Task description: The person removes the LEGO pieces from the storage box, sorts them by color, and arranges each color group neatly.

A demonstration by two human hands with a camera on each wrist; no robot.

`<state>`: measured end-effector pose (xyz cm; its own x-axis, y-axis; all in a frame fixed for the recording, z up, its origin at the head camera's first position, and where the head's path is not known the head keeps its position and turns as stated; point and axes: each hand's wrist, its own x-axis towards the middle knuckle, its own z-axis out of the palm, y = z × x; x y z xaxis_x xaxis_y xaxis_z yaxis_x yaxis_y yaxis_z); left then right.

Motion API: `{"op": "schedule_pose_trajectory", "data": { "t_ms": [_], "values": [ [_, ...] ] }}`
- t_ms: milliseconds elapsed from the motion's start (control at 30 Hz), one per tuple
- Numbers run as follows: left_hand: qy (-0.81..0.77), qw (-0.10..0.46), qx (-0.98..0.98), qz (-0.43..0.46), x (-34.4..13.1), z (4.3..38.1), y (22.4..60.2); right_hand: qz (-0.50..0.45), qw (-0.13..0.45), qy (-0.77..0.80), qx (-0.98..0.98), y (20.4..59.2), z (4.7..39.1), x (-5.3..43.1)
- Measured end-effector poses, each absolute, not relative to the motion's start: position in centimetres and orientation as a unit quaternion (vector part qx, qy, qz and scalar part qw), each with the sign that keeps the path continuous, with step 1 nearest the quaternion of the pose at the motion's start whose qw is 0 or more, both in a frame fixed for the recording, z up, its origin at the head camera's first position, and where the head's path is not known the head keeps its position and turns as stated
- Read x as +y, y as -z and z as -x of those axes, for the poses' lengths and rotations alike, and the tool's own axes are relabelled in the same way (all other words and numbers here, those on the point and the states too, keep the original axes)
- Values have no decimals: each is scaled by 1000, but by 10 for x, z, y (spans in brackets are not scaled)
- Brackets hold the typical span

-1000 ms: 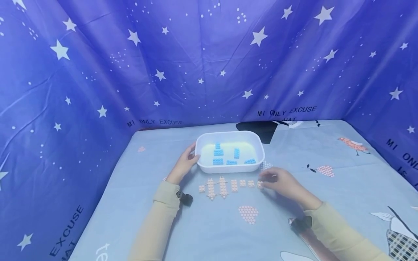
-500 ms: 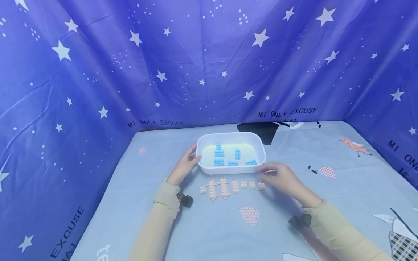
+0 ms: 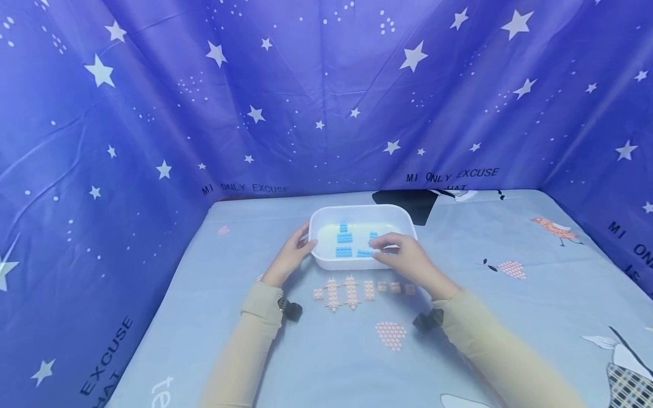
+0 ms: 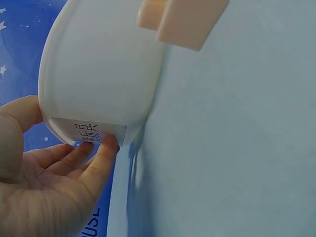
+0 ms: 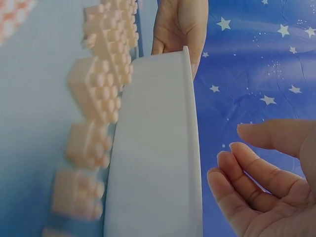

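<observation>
My left hand (image 3: 288,258) holds the left end of a white plastic container (image 3: 336,264). In the left wrist view its thumb lies at the rim and its fingers press near a printed label (image 4: 86,129). My right hand (image 3: 410,266) hovers over the container's front right, fingers relaxed and thumb apart, nothing between them. Several blue building bricks (image 3: 344,238) lie in the container. One blue brick (image 3: 373,234) sits just beyond the right fingertips; the hand partly covers the bricks at the right.
A row of peach building bricks (image 3: 351,292) lies on the patterned cloth (image 3: 326,362) in front of the container, including two long pieces with side pegs. A blue star-printed curtain (image 3: 316,113) hangs behind and at both sides.
My right hand has left the rightmost peach brick, risen past the container's front rim and moved left over its inside. The left hand has stayed on the container's left end.
</observation>
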<state>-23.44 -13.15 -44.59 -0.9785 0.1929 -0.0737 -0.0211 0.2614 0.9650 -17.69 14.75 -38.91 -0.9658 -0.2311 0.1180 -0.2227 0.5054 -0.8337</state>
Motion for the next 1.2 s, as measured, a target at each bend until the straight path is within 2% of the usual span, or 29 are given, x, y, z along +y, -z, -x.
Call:
{"op": "schedule_pose_trajectory", "data": {
  "t_ms": [367, 1200],
  "values": [
    [-607, 83, 788, -57, -130, 234, 448, 139, 10, 460, 877, 390, 202, 119],
    [-598, 70, 797, -48, -130, 235, 449, 144, 69, 433, 887, 407, 238, 101]
  ]
}}
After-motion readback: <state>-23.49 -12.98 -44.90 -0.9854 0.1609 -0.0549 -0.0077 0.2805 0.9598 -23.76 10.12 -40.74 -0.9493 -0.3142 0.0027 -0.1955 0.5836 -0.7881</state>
